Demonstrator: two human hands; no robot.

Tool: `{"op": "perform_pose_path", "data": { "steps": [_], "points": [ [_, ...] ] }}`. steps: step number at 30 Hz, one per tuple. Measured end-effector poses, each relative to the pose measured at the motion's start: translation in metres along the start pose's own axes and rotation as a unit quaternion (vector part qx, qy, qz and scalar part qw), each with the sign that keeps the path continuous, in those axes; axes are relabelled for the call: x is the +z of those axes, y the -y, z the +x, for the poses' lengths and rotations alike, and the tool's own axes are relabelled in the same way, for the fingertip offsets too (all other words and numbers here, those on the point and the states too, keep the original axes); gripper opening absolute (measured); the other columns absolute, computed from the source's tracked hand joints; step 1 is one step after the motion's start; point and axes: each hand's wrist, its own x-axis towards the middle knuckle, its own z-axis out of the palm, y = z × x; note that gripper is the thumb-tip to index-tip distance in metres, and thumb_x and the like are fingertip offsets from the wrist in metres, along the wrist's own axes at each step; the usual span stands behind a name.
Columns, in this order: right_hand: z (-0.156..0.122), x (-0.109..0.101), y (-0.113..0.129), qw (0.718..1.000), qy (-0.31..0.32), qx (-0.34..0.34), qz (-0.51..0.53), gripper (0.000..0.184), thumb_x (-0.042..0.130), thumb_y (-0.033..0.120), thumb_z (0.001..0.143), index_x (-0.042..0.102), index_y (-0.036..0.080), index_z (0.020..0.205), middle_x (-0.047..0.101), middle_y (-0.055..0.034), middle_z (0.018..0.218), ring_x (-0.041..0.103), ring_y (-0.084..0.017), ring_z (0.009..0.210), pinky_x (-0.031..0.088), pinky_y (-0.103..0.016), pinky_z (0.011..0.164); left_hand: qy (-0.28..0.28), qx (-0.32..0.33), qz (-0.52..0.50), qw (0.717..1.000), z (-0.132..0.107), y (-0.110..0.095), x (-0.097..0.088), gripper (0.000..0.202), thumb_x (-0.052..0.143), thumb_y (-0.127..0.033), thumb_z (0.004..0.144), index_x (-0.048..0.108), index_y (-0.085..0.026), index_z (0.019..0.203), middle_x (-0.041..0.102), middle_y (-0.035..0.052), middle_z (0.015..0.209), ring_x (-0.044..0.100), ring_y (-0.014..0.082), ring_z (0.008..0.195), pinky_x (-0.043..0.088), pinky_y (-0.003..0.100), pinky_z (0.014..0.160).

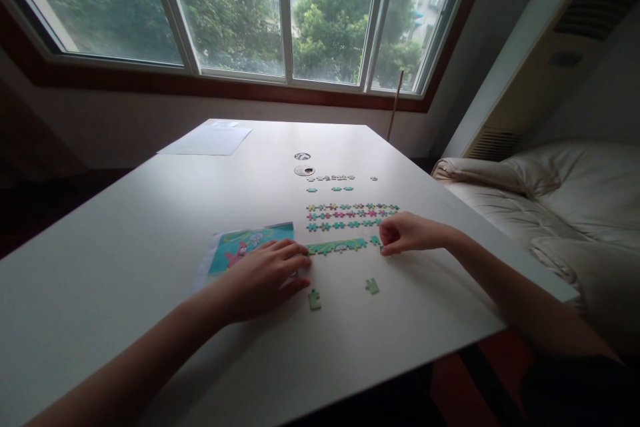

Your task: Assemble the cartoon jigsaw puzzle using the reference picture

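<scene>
A joined strip of green-and-yellow jigsaw pieces lies across the table in front of me. My left hand rests palm down over the picture sheet, fingers stretched out, their tips at the strip's left end. Just past the right end, my right hand is closed in a pinch on a jigsaw piece, mostly hidden by the fingers. Beside those fingertips lies a loose teal piece. Nearer to me are two single green pieces, one on the left and one on the right.
Beyond the strip, several rows of loose jigsaw pieces lie on the white table. Farther back are grey pieces and two round items. White paper lies at the far left; a sofa stands to the right.
</scene>
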Motion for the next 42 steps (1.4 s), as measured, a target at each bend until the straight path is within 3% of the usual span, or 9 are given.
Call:
{"op": "perform_pose_path", "data": {
  "steps": [8,17,25,33,38,42],
  "points": [
    [-0.010,0.005,0.004,0.999,-0.015,0.033,-0.010,0.024,0.057,0.041,0.074,0.059,0.016,0.073,0.064,-0.0013,0.060,0.060,-0.012,0.055,0.043,-0.021,0.055,0.003,0.000,-0.002,1.000,0.000,0.000,-0.001,0.023,0.042,-0.031,0.090,0.057,-0.022,0.104,0.059,0.0062,0.110,0.053,0.0217,0.100,0.043,0.037,0.086],
    [-0.017,-0.011,-0.006,0.998,0.038,-0.027,-0.044,0.030,0.062,0.029,0.070,0.060,0.018,0.098,0.058,0.0023,0.064,0.053,-0.010,0.057,0.038,-0.019,0.054,0.006,0.005,0.005,1.000,0.000,0.001,0.000,0.024,0.042,-0.032,0.090,0.057,-0.021,0.105,0.059,0.0074,0.110,0.054,0.0220,0.099,0.044,0.038,0.086],
    [-0.009,-0.004,-0.010,0.996,0.061,-0.049,-0.042,0.026,0.062,0.029,0.071,0.061,0.017,0.094,0.051,0.0039,0.063,0.047,-0.008,0.056,0.036,-0.018,0.053,-0.005,0.008,0.009,1.000,0.000,0.002,0.000,0.025,0.042,-0.032,0.089,0.057,-0.021,0.106,0.059,0.0073,0.110,0.054,0.0223,0.100,0.044,0.037,0.086],
    [-0.011,-0.002,-0.006,0.994,0.027,-0.049,-0.094,0.021,0.062,0.030,0.071,0.061,0.017,0.087,0.051,0.0041,0.060,0.046,-0.008,0.054,0.035,-0.018,0.052,-0.009,0.005,0.008,1.000,-0.001,0.002,0.000,0.025,0.042,-0.032,0.089,0.058,-0.022,0.105,0.060,0.0069,0.111,0.055,0.0224,0.099,0.045,0.037,0.085],
    [-0.007,0.000,-0.008,0.990,-0.034,-0.067,-0.117,0.020,0.059,0.028,0.073,0.060,0.017,0.090,0.051,0.0046,0.058,0.045,-0.007,0.051,0.034,-0.019,0.052,0.019,-0.002,0.016,1.000,-0.001,0.004,0.003,0.026,0.042,-0.034,0.090,0.056,-0.023,0.109,0.058,0.0069,0.114,0.053,0.0243,0.102,0.044,0.041,0.087],
    [-0.004,0.001,-0.008,0.988,-0.071,-0.071,-0.120,0.021,0.056,0.027,0.075,0.058,0.017,0.094,0.051,0.0051,0.056,0.043,-0.007,0.049,0.033,-0.019,0.052,0.007,0.000,0.012,1.000,-0.002,0.005,0.003,0.027,0.042,-0.034,0.089,0.057,-0.023,0.109,0.058,0.0071,0.113,0.054,0.0243,0.101,0.044,0.041,0.086]
  ]
}}
